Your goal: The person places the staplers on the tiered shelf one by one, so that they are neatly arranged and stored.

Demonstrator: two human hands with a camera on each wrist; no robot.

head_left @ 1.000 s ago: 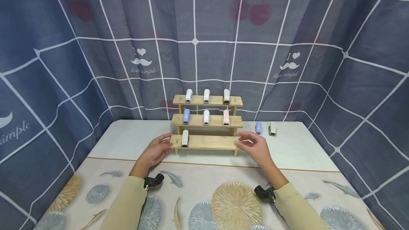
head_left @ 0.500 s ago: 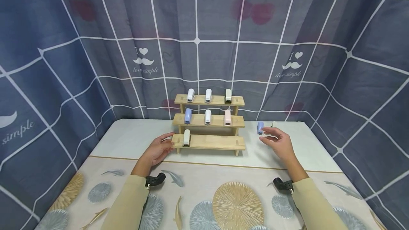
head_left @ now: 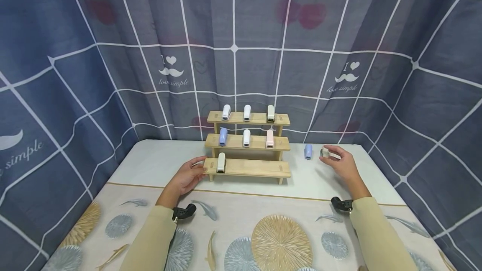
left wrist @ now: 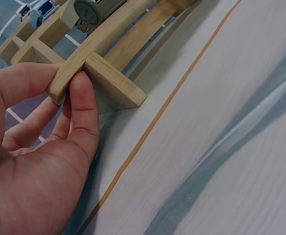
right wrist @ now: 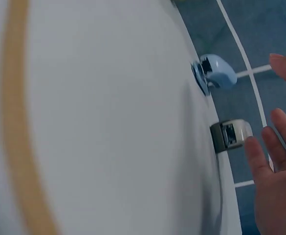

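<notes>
My left hand [head_left: 189, 176] pinches the left end of the lowest tier of a three-tier wooden shelf [head_left: 256, 167]; in the left wrist view, finger and thumb grip the board [left wrist: 70, 73]. My right hand [head_left: 345, 166] is at a cream mini stapler [head_left: 324, 152] on the right of the table. In the right wrist view the fingers are spread, one fingertip overlapping the cream stapler [right wrist: 231, 135], and the thumb stands apart. A blue mini stapler [head_left: 308, 152] stands just left of it. One cream stapler [head_left: 221, 162] sits at the left of the lowest tier.
The middle tier bears a blue stapler [head_left: 223, 136], a white stapler [head_left: 246, 138] and a pink stapler [head_left: 270, 139]. Two white staplers and a cream stapler [head_left: 270, 113] stand on the top tier. A grid-patterned curtain [head_left: 256, 70] hangs close behind the table.
My right hand has left the right end of the lowest tier and moved right, past the blue stapler, to the cream stapler. My left hand has kept its grip on the shelf.
</notes>
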